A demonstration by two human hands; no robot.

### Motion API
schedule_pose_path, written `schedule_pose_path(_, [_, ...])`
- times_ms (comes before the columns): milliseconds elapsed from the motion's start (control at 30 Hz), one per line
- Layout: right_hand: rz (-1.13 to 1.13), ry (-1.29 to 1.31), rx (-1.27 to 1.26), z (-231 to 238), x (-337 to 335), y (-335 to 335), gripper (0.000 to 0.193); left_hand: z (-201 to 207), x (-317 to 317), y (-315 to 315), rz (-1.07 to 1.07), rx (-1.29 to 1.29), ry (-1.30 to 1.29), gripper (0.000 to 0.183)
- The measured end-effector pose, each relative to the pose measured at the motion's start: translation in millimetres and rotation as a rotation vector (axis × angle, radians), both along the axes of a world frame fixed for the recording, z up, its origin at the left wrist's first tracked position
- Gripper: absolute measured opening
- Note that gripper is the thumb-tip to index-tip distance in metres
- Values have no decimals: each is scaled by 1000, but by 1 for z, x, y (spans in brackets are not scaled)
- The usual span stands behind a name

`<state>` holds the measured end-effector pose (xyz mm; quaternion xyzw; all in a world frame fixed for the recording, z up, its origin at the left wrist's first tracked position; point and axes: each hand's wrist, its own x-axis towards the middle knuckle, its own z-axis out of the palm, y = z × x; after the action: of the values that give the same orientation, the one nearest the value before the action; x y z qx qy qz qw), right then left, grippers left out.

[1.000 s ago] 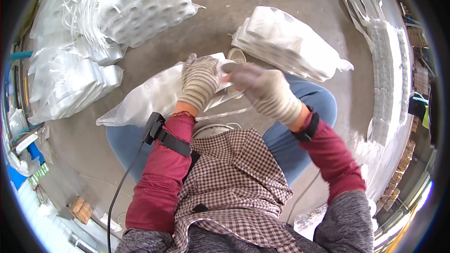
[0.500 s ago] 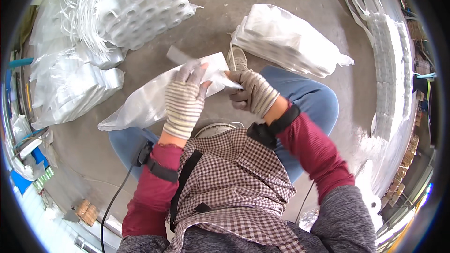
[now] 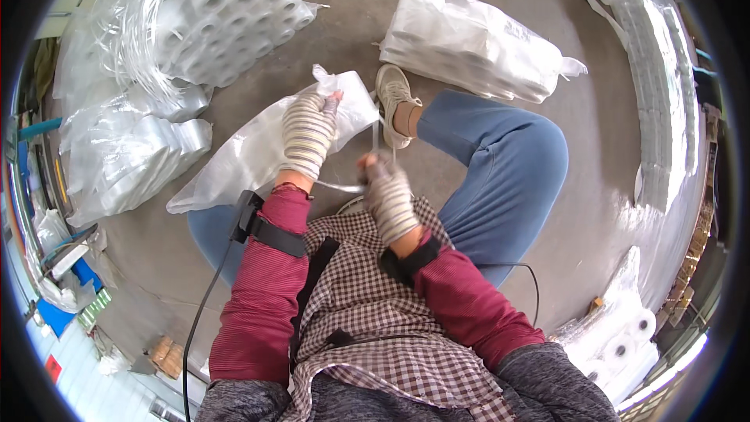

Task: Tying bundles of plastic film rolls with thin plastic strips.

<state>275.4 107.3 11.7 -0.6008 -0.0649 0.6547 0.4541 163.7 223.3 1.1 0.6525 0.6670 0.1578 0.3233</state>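
Note:
A translucent white plastic bag (image 3: 234, 160) lies slantwise in front of me, over my left knee. My left hand (image 3: 307, 133), in a striped glove, is closed on the bag's upper edge, and a gathered tuft of plastic sticks up beyond its fingers. My right hand (image 3: 385, 191), gloved and smeared by motion, is closed low in front of my apron. It pulls a narrow white strap (image 3: 340, 186), one length running toward my left wrist and another upward beside the bag's end. What the bag contains is hard to make out.
Bagged white rolls (image 3: 469, 43) lie beyond my right shoe (image 3: 396, 101). At the far left stands a big stack of rolls (image 3: 234, 19) with loose white straps (image 3: 141, 39). A long wrapped row (image 3: 664, 109) lies at right, and more rolls (image 3: 617, 344) at lower right.
My right hand has moved down and left from the bag's end, drawing the strap with it. The left hand has closed on the gathered plastic. My right leg shows more.

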Motion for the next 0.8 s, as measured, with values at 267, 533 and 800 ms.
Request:
schedule_pose_path(267, [265, -150, 31, -34, -13, 2, 22, -2, 0, -18, -74, 204, -168, 18])
schedule_pose_path(533, [121, -134, 220, -76, -19, 31, 23, -15, 5, -28, -144, 218, 46, 28])
schedule_pose_path(800, [961, -956, 176, -11, 15, 87, 18, -5, 4, -27, -203, 336, 121, 27])
